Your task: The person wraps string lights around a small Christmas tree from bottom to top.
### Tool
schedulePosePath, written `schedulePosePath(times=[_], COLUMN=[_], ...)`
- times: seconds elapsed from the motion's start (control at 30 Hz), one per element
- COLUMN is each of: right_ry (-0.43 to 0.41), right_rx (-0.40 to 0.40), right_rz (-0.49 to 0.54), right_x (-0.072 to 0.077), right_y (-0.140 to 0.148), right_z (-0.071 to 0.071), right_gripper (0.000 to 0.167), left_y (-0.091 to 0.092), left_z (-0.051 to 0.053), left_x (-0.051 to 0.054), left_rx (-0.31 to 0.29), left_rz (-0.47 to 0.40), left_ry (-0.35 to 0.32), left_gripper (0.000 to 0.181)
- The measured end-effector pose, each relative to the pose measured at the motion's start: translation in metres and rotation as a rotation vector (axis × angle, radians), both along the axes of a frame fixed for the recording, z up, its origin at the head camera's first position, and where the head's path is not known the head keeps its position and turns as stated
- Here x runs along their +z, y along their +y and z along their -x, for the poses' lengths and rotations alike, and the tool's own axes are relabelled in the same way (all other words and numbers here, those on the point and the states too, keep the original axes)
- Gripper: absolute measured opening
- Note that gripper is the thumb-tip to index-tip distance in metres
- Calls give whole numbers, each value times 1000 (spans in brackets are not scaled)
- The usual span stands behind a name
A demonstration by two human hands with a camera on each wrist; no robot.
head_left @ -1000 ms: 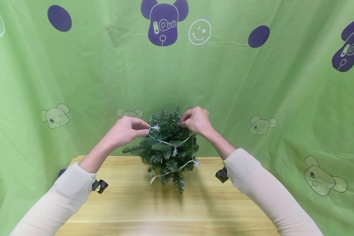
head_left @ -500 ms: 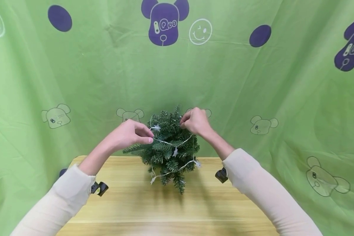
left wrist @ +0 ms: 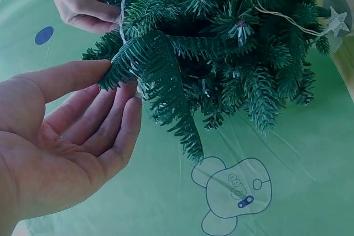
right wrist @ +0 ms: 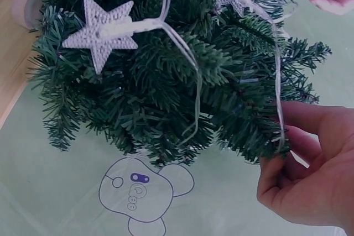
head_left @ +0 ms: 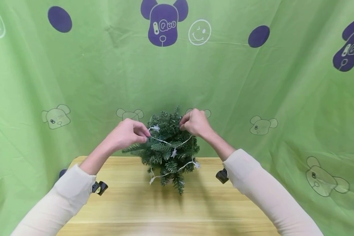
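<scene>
A small artificial Christmas tree (head_left: 165, 154) stands on the table, with a star string light (head_left: 174, 152) draped in loops around it. At the tree's left side, my left hand (head_left: 125, 134) pinches the tip of a branch (left wrist: 149, 62) between thumb and fingers, close to the light wire; in the left wrist view the wire runs behind that branch. Near the upper right, my right hand (head_left: 195, 123) pinches the light wire (right wrist: 278, 89) against a branch tip. Two clear plastic stars (right wrist: 99, 34) show large in the right wrist view. The tree's base is hidden under its branches.
The wooden table (head_left: 129, 209) reaches toward the viewer. Behind and at both sides hangs a green printed cloth (head_left: 106, 65), close to the tree's back. A black wrist camera mount (head_left: 100, 187) sits under each sleeve.
My left hand has left the wire beside the upper left star and moved slightly down. Its thumb and fingers spread, then came closer together at the branch. The right hand stays nearly still.
</scene>
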State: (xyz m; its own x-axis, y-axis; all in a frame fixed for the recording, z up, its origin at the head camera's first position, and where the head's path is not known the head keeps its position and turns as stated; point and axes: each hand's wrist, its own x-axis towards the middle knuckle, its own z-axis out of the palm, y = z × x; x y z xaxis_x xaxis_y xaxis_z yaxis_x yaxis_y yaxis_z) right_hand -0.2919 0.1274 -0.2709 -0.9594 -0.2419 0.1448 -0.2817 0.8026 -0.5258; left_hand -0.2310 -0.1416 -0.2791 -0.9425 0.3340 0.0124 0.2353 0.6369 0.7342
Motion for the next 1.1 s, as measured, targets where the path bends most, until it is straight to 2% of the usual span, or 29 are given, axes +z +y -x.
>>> schedulePosePath(times=[0.27, 0.57, 0.7, 0.87, 1.0, 1.1], right_ry=[-45, -41, -5, 62, 110, 133], right_rx=[-13, 21, 5, -24, -33, -42], right_rz=[4, 30, 48, 66, 77, 65], right_x=[4, 10, 12, 20, 22, 16], right_y=[2, 8, 14, 24, 38, 53], right_z=[-3, -10, -14, -24, -33, -40], right_gripper=[14, 17, 24, 40, 47, 48], left_y=[-5, -4, -3, -11, -22, -32], left_z=[4, 5, 3, 0, -3, -7], left_x=[0, 1, 2, 5, 7, 4], left_rx=[47, 55, 46, 48, 79, 111], left_rz=[5, 17, 18, 10, 0, 3], left_ry=[0, 24, 30, 72, 113, 132], left_gripper=[22, 20, 20, 23, 24, 25])
